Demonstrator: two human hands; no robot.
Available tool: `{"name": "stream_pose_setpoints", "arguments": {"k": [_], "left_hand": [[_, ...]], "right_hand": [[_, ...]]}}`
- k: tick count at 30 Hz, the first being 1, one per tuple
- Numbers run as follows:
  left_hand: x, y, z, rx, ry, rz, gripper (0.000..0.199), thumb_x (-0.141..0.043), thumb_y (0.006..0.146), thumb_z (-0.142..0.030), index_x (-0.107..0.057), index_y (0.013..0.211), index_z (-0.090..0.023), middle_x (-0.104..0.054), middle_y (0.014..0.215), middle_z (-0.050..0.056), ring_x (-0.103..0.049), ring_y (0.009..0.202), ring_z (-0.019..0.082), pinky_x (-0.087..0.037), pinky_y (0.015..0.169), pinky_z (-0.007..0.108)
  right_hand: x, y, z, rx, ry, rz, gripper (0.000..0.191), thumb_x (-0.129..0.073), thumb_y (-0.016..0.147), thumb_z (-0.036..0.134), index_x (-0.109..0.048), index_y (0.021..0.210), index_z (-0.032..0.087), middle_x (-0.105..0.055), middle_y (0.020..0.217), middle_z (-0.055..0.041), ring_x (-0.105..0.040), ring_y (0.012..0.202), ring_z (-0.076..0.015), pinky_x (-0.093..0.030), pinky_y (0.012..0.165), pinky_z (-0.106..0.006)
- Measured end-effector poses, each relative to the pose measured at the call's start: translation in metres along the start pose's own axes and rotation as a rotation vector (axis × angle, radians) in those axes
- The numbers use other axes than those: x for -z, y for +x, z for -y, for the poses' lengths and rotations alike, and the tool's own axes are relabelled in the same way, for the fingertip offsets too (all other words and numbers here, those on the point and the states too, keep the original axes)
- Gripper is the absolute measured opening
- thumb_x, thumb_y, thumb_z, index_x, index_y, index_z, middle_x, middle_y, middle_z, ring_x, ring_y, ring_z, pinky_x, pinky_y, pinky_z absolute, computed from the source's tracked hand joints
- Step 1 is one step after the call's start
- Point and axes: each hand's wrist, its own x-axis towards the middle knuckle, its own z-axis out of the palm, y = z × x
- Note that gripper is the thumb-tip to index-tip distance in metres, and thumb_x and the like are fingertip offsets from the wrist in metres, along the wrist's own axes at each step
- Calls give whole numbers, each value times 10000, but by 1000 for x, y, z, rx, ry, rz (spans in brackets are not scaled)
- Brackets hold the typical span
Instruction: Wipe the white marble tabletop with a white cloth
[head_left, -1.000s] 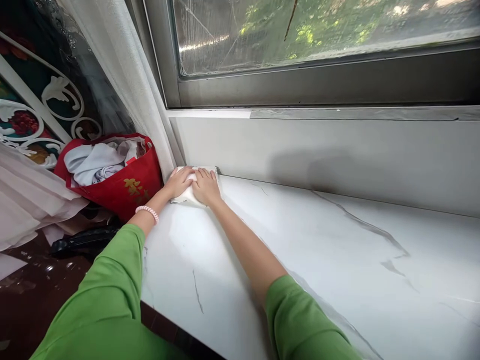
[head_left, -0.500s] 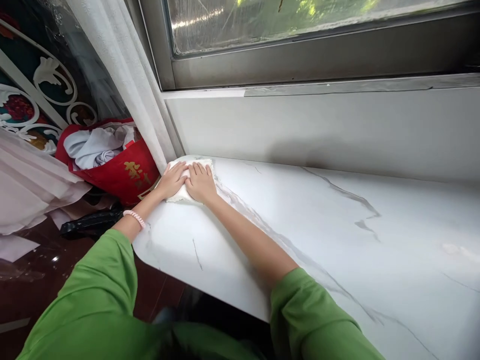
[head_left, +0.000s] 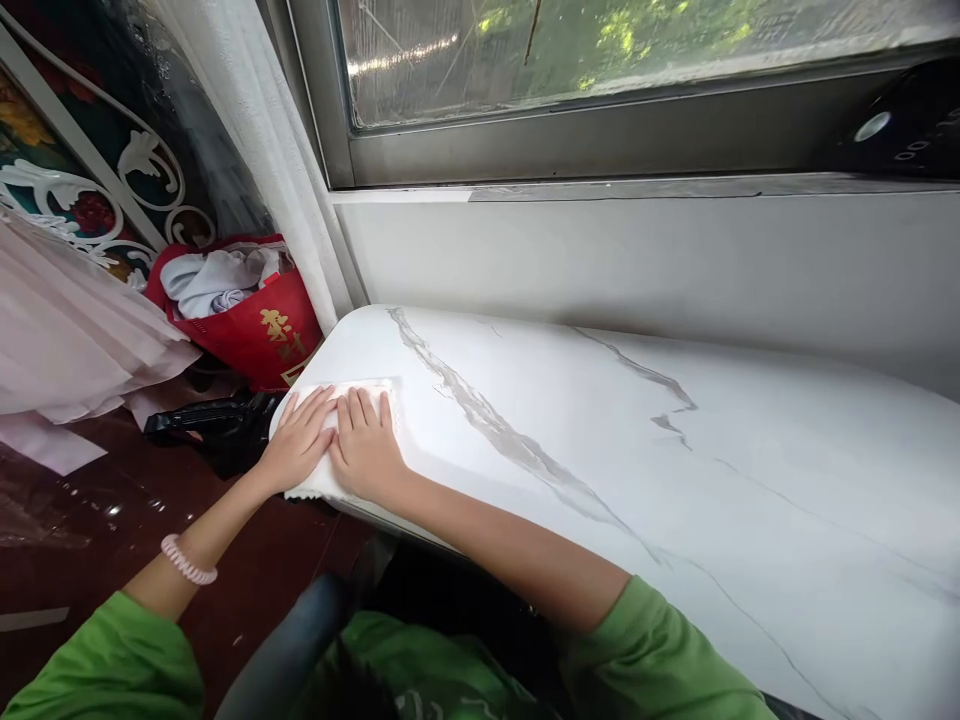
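A white cloth (head_left: 322, 478) lies spread on the marble-patterned white tabletop (head_left: 480, 360), at its near left corner. Both palms press flat on it, side by side. My left hand (head_left: 300, 440) rests on the cloth's left part with fingers stretched forward, and a pink coiled band (head_left: 187, 562) circles that wrist. Over the middle of the cloth lies my right hand (head_left: 367, 445), fingers extended, its thumb beside the left thumb. Part of the cloth is hidden under the hands, and its lower edge reaches the table's front edge.
Left of the table stands a red bag (head_left: 251, 325) filled with light clothes, beside a black plastic bag (head_left: 217, 425). A white curtain (head_left: 262, 130) hangs at the corner. Behind the table are a wall and a metal-framed window (head_left: 600, 140), with a black object (head_left: 907, 125) at upper right.
Both hands have slid the cloth from the table's far left corner toward me, to the near left corner. The view has shifted slightly, showing the black object at upper right.
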Motion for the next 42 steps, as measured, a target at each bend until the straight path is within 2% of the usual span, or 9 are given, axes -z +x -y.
{"name": "stream_pose_setpoints", "arguments": {"k": [6, 10, 13, 16, 19, 22, 27, 33, 42], "left_hand": [[3, 1, -16, 85, 84, 6, 497, -217, 972, -299, -419, 1391, -121, -386, 1491, 119, -287, 1411, 223, -140, 1176, 492], [-5, 21, -18, 123, 123, 28, 517, -245, 947, -266, -393, 1412, -96, -364, 1500, 139, -276, 1415, 240, -178, 1165, 499], [-12, 58, -10, 97, 68, 60, 523, -253, 939, -258, -371, 1426, -110, -326, 1523, 113, -234, 1430, 216, -160, 1174, 473], [-20, 110, -4, 129, -14, 68, 497, -258, 943, -254, -413, 1401, -141, -355, 1514, 79, -252, 1424, 189, -139, 1182, 434], [-30, 165, -5, 186, -90, -17, 472, -218, 959, -228, -500, 1328, -146, -434, 1467, 72, -322, 1390, 164, -143, 1182, 393], [-39, 211, -8, 97, -129, -39, 441, -247, 966, -252, -518, 1306, -175, -468, 1443, 54, -356, 1367, 153, -158, 1176, 382], [-47, 252, -8, 6, -105, -4, 438, -289, 958, -228, -494, 1341, -176, -437, 1466, 63, -348, 1370, 150, -173, 1168, 366], [-47, 239, -15, 23, -68, 75, 479, -240, 991, -258, -367, 1443, -166, -311, 1539, 55, -223, 1430, 159, -102, 1181, 374], [-39, 155, -67, 81, -51, -17, 469, -211, 1002, -284, -394, 1420, -174, -331, 1528, 70, -240, 1427, 178, -126, 1182, 418]], "right_hand": [[12, 10, -9, -7, 44, 36, 495, -356, 938, 278, -494, 1348, 37, -447, 1438, -206, -353, 1352, -293, -152, 1142, -499], [12, 23, -22, -36, 12, 67, 525, -301, 952, 256, -417, 1398, 6, -367, 1482, -230, -275, 1400, -306, -106, 1135, -551], [9, 39, -42, -85, -20, 42, 536, -304, 947, 246, -386, 1414, -3, -343, 1490, -244, -258, 1406, -311, -84, 1132, -561], [8, 63, -73, -154, -43, -16, 529, -291, 944, 242, -392, 1414, 22, -358, 1490, -223, -277, 1396, -303, -90, 1133, -555], [9, 88, -109, -235, -52, -63, 520, -263, 945, 242, -402, 1408, 50, -376, 1490, -187, -287, 1391, -278, -108, 1137, -539], [12, 108, -142, -313, -78, -78, 526, -243, 941, 234, -392, 1411, 52, -380, 1489, -176, -279, 1396, -267, -106, 1137, -541], [14, 121, -168, -433, -132, -101, 542, -238, 930, 230, -372, 1422, 47, -358, 1503, -171, -250, 1407, -264, -93, 1135, -546], [16, 105, -162, -428, -130, -87, 556, -239, 933, 257, -352, 1438, 54, -329, 1518, -170, -231, 1416, -262, -97, 1137, -540], [31, 36, -134, -278, -135, -43, 552, -241, 940, 270, -364, 1442, 77, -345, 1516, -150, -257, 1411, -254, -124, 1143, -516]]}}
